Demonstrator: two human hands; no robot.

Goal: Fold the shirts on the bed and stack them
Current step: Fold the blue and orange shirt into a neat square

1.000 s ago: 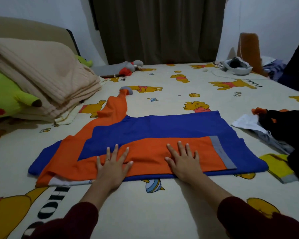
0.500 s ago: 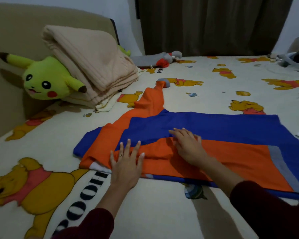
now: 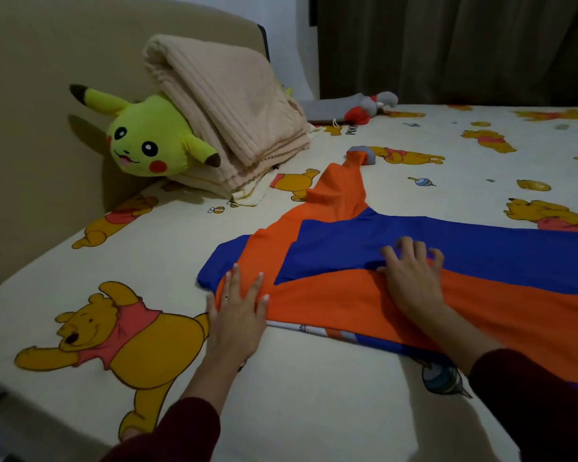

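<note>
Orange and blue, a partly folded shirt (image 3: 397,261) lies on a bed (image 3: 314,411) with a cartoon-bear sheet. The left hand (image 3: 237,315) presses flat on its near-left corner, fingers (image 3: 236,278) straight; the right hand (image 3: 414,278) rests mid-shirt, fingers curled, seeming to bunch the blue fabric. Beyond the left fingers, a yellow plush (image 3: 141,141) and a folded beige blanket (image 3: 227,108) sit by the headboard (image 3: 47,128); dark curtains (image 3: 447,45) hang behind. Since half a second ago, both hands have shifted leftward along the shirt.
</note>
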